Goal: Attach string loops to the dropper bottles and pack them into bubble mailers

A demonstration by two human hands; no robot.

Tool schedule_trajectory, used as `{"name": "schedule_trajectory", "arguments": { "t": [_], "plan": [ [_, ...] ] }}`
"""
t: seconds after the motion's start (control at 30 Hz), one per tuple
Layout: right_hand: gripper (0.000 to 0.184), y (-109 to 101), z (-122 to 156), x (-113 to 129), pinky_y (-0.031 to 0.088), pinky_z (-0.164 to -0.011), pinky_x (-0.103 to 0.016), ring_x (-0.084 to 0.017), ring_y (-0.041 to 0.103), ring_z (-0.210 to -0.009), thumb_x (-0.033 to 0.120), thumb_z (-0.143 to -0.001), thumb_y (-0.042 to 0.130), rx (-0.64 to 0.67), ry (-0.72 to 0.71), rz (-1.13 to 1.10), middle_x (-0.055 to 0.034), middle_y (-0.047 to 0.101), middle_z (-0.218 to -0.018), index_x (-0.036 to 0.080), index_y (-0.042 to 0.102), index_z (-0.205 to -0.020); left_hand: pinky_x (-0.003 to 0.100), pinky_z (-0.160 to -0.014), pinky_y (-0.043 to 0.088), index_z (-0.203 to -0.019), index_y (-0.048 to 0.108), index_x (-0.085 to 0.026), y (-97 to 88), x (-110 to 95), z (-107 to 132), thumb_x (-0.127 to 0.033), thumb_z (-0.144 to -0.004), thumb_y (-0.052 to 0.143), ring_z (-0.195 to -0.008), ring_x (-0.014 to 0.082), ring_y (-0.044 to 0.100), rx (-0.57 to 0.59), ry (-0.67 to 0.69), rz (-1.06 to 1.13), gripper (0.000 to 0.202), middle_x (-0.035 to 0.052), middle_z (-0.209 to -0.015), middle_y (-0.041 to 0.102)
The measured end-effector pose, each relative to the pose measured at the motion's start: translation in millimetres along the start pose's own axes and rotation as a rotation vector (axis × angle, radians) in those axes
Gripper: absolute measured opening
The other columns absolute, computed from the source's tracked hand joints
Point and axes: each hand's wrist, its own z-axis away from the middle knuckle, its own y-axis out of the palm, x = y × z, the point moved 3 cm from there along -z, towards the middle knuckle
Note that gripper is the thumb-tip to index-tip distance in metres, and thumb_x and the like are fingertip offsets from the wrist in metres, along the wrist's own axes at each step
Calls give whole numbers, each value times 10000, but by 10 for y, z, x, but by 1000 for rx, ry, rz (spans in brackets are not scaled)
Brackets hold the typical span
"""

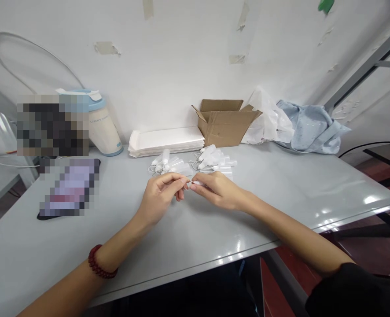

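Head view: the left hand (163, 191) and right hand (215, 189) meet in front of the open cardboard box (226, 127), thumb and forefinger of each closed in a narrow pinch on a small slender piece (191, 181), whitish toward the right fingers; most of it is covered, so its exact kind cannot be told. Just beyond the knuckles, on the box's near side, lie two loose heaps of little translucent tubes with thin cords: the left heap (172, 164) sits nearer and left of the box, the right heap (213, 158) close before its front wall. Whether the tubes hold anything cannot be made out. The box's flaps stand up and outward, and its contents are hidden behind the front wall. Touching or nearly touching the box on its left is a white stack of flat sheets or envelopes (167, 141); farther left stand a cream tumbler (105, 132) with a blue lid, its inside hidden, and, nearer, a blurred phone (69, 189). Right of the box are a crumpled white plastic bag (267, 121) and a light blue cloth (314, 127). Gray tabletop (290, 185) stretches right and forward from the box, its near edge running beneath both forearms.
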Motion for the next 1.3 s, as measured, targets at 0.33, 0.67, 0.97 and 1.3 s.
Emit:
{"name": "schedule_trajectory", "arguments": {
  "t": [0.33, 0.67, 0.97, 1.3],
  "plan": [
    [309, 12, 10, 3, 260, -539, -235, -97, 384, -518, 369, -949, 360, 1, 10, -5, 35, 415, -565, 150, 522, -803, 246, -541, 427, -685, 675, -157, -20, -22, 3, -234, -779, 603, -530, 105, 518, -7, 9, -14, 142, -7, -588, 595],
    [301, 2, 1, -37, 258, -538, -234, -93, 381, -516, 353, -948, 368, -9, 8, 6, 37, 418, -565, 141, 544, -826, 239, -541, 421, -656, 662, -158, 1, -43, 14, -242, -789, 598, -511, 101, 510, -3, 6, -77, 170, -23, -517, 563],
    [301, 8, -2, -24, 248, -532, -232, -90, 363, -510, 360, -949, 365, 1, -1, 14, 43, 402, -559, 151, 523, -799, 230, -537, 419, -650, 658, -160, -4, -31, 5, -256, -800, 589, -514, 98, 503, 9, -10, -108, 191, -25, -510, 551],
    [296, 47, 17, -10, 268, -540, -226, -96, 415, -518, 331, -949, 362, 42, -9, 39, 12, 495, -591, 132, 564, -863, 223, -524, 411, -647, 654, -160, 27, -7, 33, -231, -792, 573, -524, 103, 501, 63, -17, -171, 181, -22, -500, 545]
  ]
}}
